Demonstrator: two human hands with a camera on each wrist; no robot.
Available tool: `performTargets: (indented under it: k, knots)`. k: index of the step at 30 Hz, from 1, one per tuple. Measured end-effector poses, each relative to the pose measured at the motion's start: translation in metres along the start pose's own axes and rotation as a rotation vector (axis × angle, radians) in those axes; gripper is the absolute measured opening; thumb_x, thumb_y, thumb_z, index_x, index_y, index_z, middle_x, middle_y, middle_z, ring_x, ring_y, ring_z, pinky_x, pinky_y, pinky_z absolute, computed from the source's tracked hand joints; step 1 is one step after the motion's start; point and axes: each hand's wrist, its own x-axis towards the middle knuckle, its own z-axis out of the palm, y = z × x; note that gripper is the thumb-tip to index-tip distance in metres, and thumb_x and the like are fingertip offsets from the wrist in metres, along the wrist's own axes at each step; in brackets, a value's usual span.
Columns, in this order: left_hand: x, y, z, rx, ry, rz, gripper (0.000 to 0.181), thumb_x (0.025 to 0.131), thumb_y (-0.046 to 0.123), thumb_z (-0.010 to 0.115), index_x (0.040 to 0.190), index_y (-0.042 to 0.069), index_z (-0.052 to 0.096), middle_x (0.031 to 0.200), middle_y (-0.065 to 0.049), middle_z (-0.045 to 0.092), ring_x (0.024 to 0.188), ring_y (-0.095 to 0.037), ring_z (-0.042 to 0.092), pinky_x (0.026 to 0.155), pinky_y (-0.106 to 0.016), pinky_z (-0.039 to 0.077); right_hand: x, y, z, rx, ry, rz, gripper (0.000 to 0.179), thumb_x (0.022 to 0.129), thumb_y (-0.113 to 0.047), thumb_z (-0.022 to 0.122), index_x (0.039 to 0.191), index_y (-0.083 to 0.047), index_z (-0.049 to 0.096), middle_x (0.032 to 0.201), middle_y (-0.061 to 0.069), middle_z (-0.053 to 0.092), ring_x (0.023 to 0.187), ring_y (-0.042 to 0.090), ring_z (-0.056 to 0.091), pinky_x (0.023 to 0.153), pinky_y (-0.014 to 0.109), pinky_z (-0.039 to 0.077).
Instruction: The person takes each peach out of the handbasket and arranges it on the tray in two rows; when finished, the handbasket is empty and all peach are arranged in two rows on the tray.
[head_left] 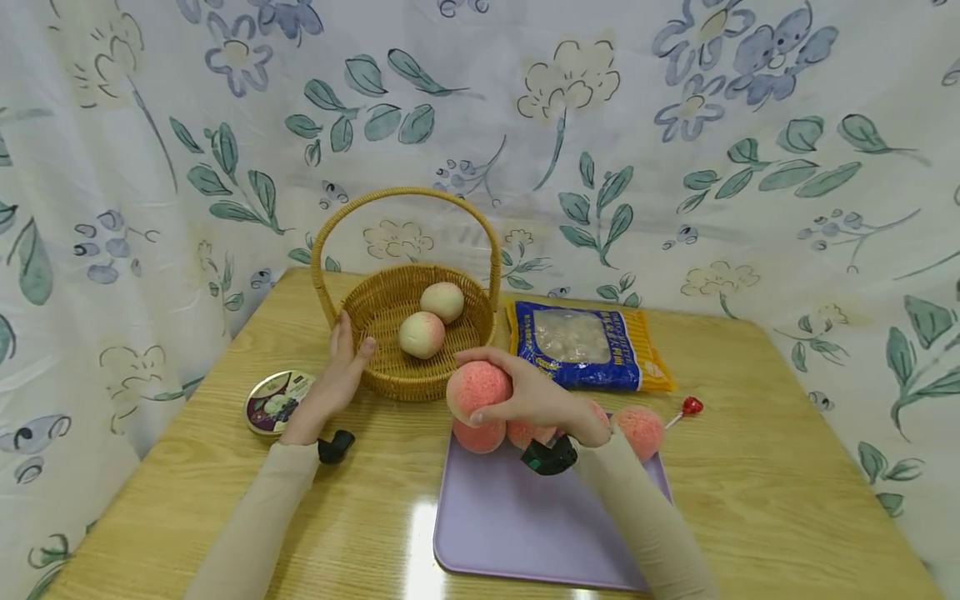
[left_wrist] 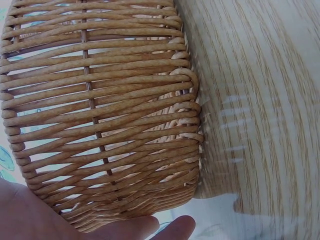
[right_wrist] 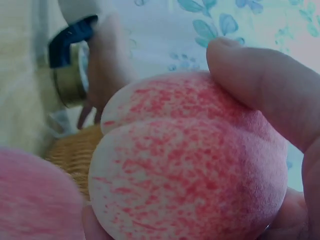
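Note:
My right hand (head_left: 536, 396) grips a pink-and-white peach (head_left: 478, 383) above the back left corner of the lilac tray (head_left: 525, 525). In the right wrist view that peach (right_wrist: 180, 165) shows its crease, with the thumb on its upper side. My left hand (head_left: 337, 379) touches the left side of the wicker basket (head_left: 408, 387), fingers fairly straight. The left wrist view shows the basket's woven wall (left_wrist: 100, 115) close up, with fingers along it. Inside the basket lie two pale peaches, a front peach (head_left: 422, 335) and a back peach (head_left: 442, 302). Several more peaches, including a right-hand one (head_left: 640, 432), sit along the tray's back edge.
A blue and yellow food packet (head_left: 573, 346) lies right of the basket. An oval tin (head_left: 273, 400) stands left of it, beside my left wrist. A red lollipop (head_left: 692, 407) lies beyond the tray's right side. A flowered curtain (head_left: 480, 125) hangs behind the wooden table (head_left: 360, 517).

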Motion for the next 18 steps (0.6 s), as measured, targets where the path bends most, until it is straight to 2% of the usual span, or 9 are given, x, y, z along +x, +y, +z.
performTargets:
  k: [2, 6, 12, 18]
  knots:
    - [0.0, 0.0, 0.001, -0.006, -0.005, -0.001, 0.085, 0.099, 0.064, 0.017, 0.149, 0.013, -0.029, 0.158, -0.018, -0.027, 0.143, -0.056, -0.002, 0.11, -0.072, 0.012, -0.01, 0.004, 0.005, -0.011, -0.008, -0.026, 0.072, 0.08, -0.015, 0.079, 0.143, -0.015, 0.044, 0.141, 0.007, 0.052, 0.117, 0.023, 0.056, 0.094, 0.036, 0.05]
    - [0.001, -0.001, 0.0, -0.012, -0.014, -0.007, 0.084, 0.099, 0.064, 0.017, 0.149, 0.015, -0.03, 0.157, -0.017, -0.03, 0.143, -0.056, -0.004, 0.109, -0.074, 0.01, -0.026, 0.013, 0.016, -0.052, -0.007, -0.06, 0.072, 0.078, -0.018, 0.081, 0.141, -0.018, 0.047, 0.137, 0.001, 0.055, 0.117, 0.016, 0.056, 0.095, 0.032, 0.048]
    - [0.0, 0.0, -0.002, -0.025, -0.011, -0.003, 0.083, 0.1, 0.061, 0.019, 0.149, 0.016, -0.031, 0.157, -0.016, -0.031, 0.143, -0.055, -0.008, 0.109, -0.074, 0.006, -0.038, 0.019, 0.033, -0.119, -0.046, -0.148, 0.069, 0.076, -0.02, 0.084, 0.137, -0.016, 0.051, 0.137, -0.001, 0.054, 0.125, 0.015, 0.051, 0.1, 0.031, 0.047]
    - [0.0, 0.004, 0.0, -0.026, -0.007, 0.006, 0.082, 0.101, 0.058, 0.021, 0.149, 0.014, -0.029, 0.158, -0.016, -0.029, 0.144, -0.052, -0.01, 0.111, -0.072, 0.005, -0.041, 0.018, 0.044, -0.223, -0.013, -0.132, 0.074, 0.072, -0.018, 0.087, 0.136, -0.019, 0.05, 0.14, 0.0, 0.051, 0.124, 0.017, 0.052, 0.098, 0.031, 0.048]
